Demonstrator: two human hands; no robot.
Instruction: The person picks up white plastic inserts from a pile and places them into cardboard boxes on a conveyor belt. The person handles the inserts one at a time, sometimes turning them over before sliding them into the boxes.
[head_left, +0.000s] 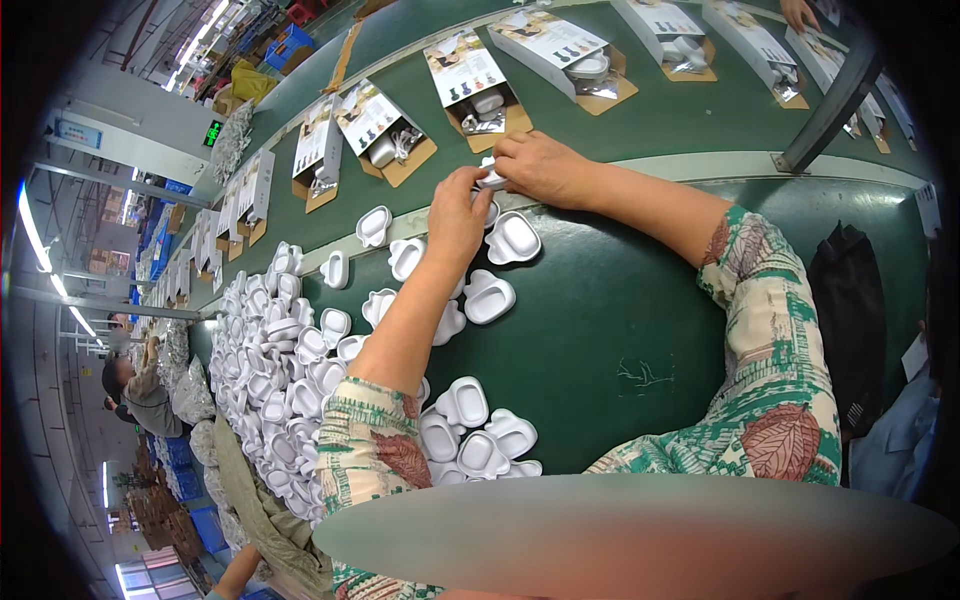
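At the edge between my green table and the green belt, my right hand [545, 170] pinches a small white plastic piece [491, 179], mostly covered by fingers. My left hand [457, 218] is closed at the same spot, its fingertips against that piece. Just below the hands lie more white plastic pieces with a rounded hollow, such as one white piece [514, 237] and another [489, 297]. An open box [474, 90] holding a white device and a clear bag stands on the belt just beyond my fingers.
A large heap of white pieces [275, 370] fills the table's left side, with a smaller group [482, 453] near me. Several open boxes line the belt [390, 50]. A metal post [830, 110] rises at the right. Another person's hand [798, 14] shows at far right.
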